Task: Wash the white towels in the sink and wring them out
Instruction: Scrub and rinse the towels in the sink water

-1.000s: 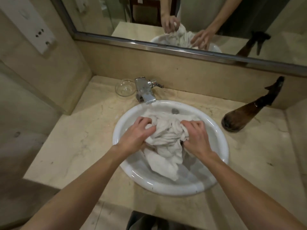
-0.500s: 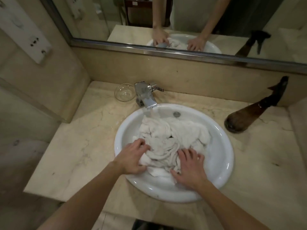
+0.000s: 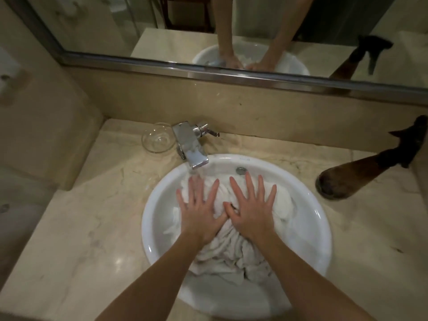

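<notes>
A crumpled heap of wet white towels (image 3: pixel 234 253) fills the round white sink (image 3: pixel 322 228). My left hand (image 3: pixel 199 207) lies flat on the heap's far left part, fingers spread, palm down. My right hand (image 3: pixel 251 209) lies flat beside it on the far right part, fingers spread too, the thumbs nearly touching. Neither hand grips any cloth. The chrome faucet (image 3: pixel 191 148) juts over the sink's far left rim, just beyond my left fingertips. The hands cover the middle of the heap.
A small clear glass bowl (image 3: pixel 157 137) stands left of the faucet on the beige marble counter (image 3: pixel 97 216). A brown spray bottle (image 3: pixel 361 172) with a black trigger lies on its side at the right. A mirror (image 3: pixel 208 31) runs along the back wall.
Both hands let go of the bunched towels and moved toward the faucet. They now press flat with spread fingers on the heap, which lies lower in the sink.
</notes>
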Tool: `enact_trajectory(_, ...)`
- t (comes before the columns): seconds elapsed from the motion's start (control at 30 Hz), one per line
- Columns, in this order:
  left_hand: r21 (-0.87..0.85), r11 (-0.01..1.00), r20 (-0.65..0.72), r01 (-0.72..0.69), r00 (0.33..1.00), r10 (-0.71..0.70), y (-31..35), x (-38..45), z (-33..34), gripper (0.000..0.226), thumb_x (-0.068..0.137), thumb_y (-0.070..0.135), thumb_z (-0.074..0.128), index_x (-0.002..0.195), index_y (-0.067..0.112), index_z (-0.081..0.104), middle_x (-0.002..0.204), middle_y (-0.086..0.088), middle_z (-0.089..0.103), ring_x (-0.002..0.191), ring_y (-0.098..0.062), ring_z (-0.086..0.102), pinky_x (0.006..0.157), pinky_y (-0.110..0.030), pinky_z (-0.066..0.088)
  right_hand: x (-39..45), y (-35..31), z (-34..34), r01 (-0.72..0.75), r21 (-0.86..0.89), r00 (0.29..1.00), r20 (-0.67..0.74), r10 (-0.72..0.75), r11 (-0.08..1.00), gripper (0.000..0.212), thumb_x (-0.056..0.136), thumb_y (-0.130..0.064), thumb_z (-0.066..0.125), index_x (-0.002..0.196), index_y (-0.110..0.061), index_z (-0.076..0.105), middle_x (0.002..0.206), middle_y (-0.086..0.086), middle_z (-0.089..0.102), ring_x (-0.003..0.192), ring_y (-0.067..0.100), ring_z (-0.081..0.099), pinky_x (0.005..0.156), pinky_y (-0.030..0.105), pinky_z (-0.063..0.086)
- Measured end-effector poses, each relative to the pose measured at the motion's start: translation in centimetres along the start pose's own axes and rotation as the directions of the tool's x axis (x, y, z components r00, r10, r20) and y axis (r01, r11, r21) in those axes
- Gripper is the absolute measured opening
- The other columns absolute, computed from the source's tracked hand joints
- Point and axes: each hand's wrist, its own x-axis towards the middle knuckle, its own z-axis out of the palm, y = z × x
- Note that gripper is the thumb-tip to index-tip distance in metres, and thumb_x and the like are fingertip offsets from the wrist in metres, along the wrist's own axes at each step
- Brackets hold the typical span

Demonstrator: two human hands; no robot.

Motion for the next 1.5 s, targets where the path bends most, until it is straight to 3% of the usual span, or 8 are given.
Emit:
enact_trajectory(0.2, -0.111, 0.985, 0.17, 0.129, 0.979, -0.109, -0.9, 0.7, 1.5, 0.081, 0.082, 0.078, 0.02, 0.153, 0.046, -0.002, 0.166, -0.005, -0.009, 0.149, -0.018, -0.025, 0.117, -0.062, 0.005, 1.7, -0.4, 2.0, 0.029, -0.015, 0.999, 0.017, -0.029, 0.999, 0.065, 0.096, -0.064, 0.029, 0.155, -0.036, 0.031, 0.161, 0.009, 0.033, 0.145, 0.041, 0.031, 0.113, 0.071, 0.013)
enact_trajectory(0.53, 0.068, 0.997, 0.008, 0.046, 0.999, -0.047, -1.2, 4.3, 1.9, 0.049, 0.088, 0.068, 0.027, 0.121, 0.04, 0.049, 0.112, -0.001, 0.068, 0.122, -0.024, 0.049, 0.099, -0.053, 0.032, 4.2, -0.5, 3.6, -0.022, 0.014, 0.989, -0.143, 0.024, 1.0, 0.04, 0.099, -0.048, 0.035, 0.12, -0.028, 0.063, 0.128, 0.007, 0.06, 0.119, 0.035, 0.052, 0.097, 0.056, 0.035)
enact_trajectory(0.73, -0.011, 0.996, 0.061, 0.084, 0.995, -0.083, -1.2, 4.9, 1.2, 0.058, 0.084, 0.075, 0.027, 0.121, 0.037, 0.052, 0.114, 0.004, 0.066, 0.12, -0.017, 0.051, 0.098, -0.046, 0.032, 4.4, -0.6, 3.4, -0.02, 0.003, 0.992, -0.125, 0.02, 1.0, 0.041, 0.099, -0.048, 0.034, 0.108, -0.026, 0.068, 0.111, 0.006, 0.065, 0.104, 0.034, 0.056, 0.089, 0.051, 0.038)
enact_trajectory(0.87, -0.126, 0.988, 0.106, 0.087, 0.992, -0.074, -1.9, 4.5, -1.0, 0.067, 0.071, 0.086, 0.048, 0.105, 0.031, 0.064, 0.104, 0.006, 0.071, 0.103, -0.017, 0.063, 0.093, -0.039, 0.041, 3.5, 0.1, 2.7, 0.051, 0.129, 0.999, -0.011, -0.05, 0.99, 0.053, 0.094, -0.057, 0.026, 0.116, -0.029, 0.065, 0.125, -0.002, 0.06, 0.114, 0.028, 0.05, 0.095, 0.045, 0.026)
enact_trajectory(1.13, -0.259, 0.958, -0.121, -0.123, 0.988, 0.094, -4.4, -2.7, -4.6, 0.048, 0.064, 0.079, 0.064, 0.069, 0.035, 0.044, 0.059, 0.017, 0.043, 0.059, -0.01, 0.047, 0.067, -0.034, 0.038, -2.0, -3.3, -0.3, 0.294, 0.445, 0.939, -0.3, -0.168, 0.846, 0.017, 0.09, -0.036, 0.049, 0.089, -0.02, 0.056, 0.097, -0.004, 0.061, 0.095, 0.017, 0.044, 0.082, 0.031, 0.019)
enact_trajectory(1.3, -0.268, 0.96, 0.082, -0.074, 0.992, 0.099, -3.5, -1.8, -6.6, 0.047, 0.08, 0.074, 0.031, 0.082, 0.034, 0.053, 0.082, 0.013, 0.058, 0.094, -0.017, 0.057, 0.086, -0.042, 0.035, -2.4, -0.2, -1.1, 0.307, 0.483, 0.941, -0.282, -0.186, 0.82, 0.03, 0.095, -0.045, 0.052, 0.109, -0.022, 0.067, 0.12, -0.005, 0.064, 0.116, 0.02, 0.055, 0.099, 0.046, 0.034)
enact_trajectory(1.4, 0.001, 0.997, 0.193, 0.079, 0.978, -0.078, -0.6, 0.5, -5.7, 0.066, 0.089, 0.072, 0.024, 0.12, 0.024, 0.056, 0.122, -0.003, 0.061, 0.124, -0.026, 0.049, 0.112, -0.057, 0.019, -1.3, 3.1, -0.5, -0.005, 0.254, 0.991, -0.13, 0.04, 0.967, 0.053, 0.097, -0.058, 0.04, 0.14, -0.031, 0.053, 0.155, 0.002, 0.04, 0.146, 0.029, 0.028, 0.113, 0.05, 0.016)
enact_trajectory(1.5, 0.143, 0.989, 0.163, -0.031, 0.987, 0.007, 2.3, 0.9, -2.3, 0.082, 0.094, 0.07, 0.023, 0.155, 0.015, 0.028, 0.159, -0.021, 0.026, 0.147, -0.045, 0.02, 0.114, -0.069, 0.007, -1.1, 4.3, 0.5, -0.217, 0.146, 0.976, 0.011, 0.218, 0.965, 0.069, 0.09, -0.073, 0.026, 0.15, -0.039, 0.038, 0.165, 0.002, 0.019, 0.151, 0.027, 0.012, 0.116, 0.059, 0.011)
